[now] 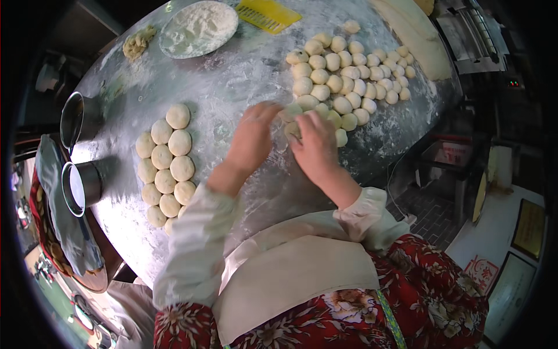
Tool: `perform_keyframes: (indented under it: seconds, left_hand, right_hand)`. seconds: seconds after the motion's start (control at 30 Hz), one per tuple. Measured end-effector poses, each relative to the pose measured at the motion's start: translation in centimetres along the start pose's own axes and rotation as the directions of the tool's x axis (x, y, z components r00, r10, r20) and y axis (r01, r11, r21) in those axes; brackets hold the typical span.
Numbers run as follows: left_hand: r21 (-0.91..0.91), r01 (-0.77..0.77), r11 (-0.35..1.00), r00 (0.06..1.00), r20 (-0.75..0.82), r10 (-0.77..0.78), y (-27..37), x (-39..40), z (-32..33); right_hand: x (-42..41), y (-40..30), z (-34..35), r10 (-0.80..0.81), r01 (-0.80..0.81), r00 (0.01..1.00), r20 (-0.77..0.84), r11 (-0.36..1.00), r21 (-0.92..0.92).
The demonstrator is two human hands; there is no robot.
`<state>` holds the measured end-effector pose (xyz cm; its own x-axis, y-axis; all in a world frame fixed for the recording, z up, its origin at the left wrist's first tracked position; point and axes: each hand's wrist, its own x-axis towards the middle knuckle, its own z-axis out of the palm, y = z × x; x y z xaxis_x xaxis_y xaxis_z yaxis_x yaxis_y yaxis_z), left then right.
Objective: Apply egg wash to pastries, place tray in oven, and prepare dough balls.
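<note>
My left hand [257, 133] is over the floured table, fingers bent toward the near edge of a group of small dough balls [342, 104]. My right hand [318, 146] reaches onto that same edge, with its thumb and fingers around a dough piece [292, 129]. Another, blurred dough piece [290, 112] lies between the fingertips of both hands. Motion blur hides whether either hand grips the dough. To the left, flattened round dough pieces [165, 181] stand in close columns, partly covered by my left sleeve.
A plate of flour [198, 28], a yellow slotted scraper [268, 15] and a dough scrap [138, 42] lie at the far side. Two metal pots [89, 185] stand at the left edge. A large dough slab [416, 39] lies at far right, and a cloth-covered basket [65, 209] sits at left.
</note>
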<state>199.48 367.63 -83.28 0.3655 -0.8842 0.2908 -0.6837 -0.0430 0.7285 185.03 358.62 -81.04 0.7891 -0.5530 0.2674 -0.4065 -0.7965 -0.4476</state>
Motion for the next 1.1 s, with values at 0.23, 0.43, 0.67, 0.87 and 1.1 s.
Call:
perform_keyframes:
  seconds: [0.23, 0.43, 0.67, 0.87, 1.1]
  left_hand:
    - [0.083, -0.118, 0.990, 0.966, 0.242, 0.095, -0.6, 3.1, 3.1]
    - [-0.914, 0.406, 0.007, 0.772, 0.339, -0.538, 2.7, -4.7, -2.6]
    - [-0.829, 0.453, 0.328, 0.724, 0.128, -0.678, 5.3, -15.8, -5.4]
    - [0.280, 0.602, 0.748, 0.796, -0.288, -0.532, 7.3, -22.5, -2.9]
    - [0.279, 0.456, 0.845, 0.876, -0.308, -0.371, 6.1, -23.5, -1.1]
  right_hand:
    - [-0.5, 1.6, 0.3, 0.096, -0.070, 0.988, 0.122, 0.976, -0.206]
    - [-2.0, 2.6, 1.1, -0.207, 0.219, 0.974, -0.088, 0.961, 0.171]
    - [-4.5, -2.0, 0.5, -0.080, -0.344, 0.907, 0.413, 0.425, 0.837]
    - [-8.2, -2.7, 3.5, -0.382, 0.332, 0.897, 0.223, 0.915, 0.232]
    - [-7.6, -4.3, 6.6, -0.456, 0.442, 0.858, 0.236, 0.890, 0.114]
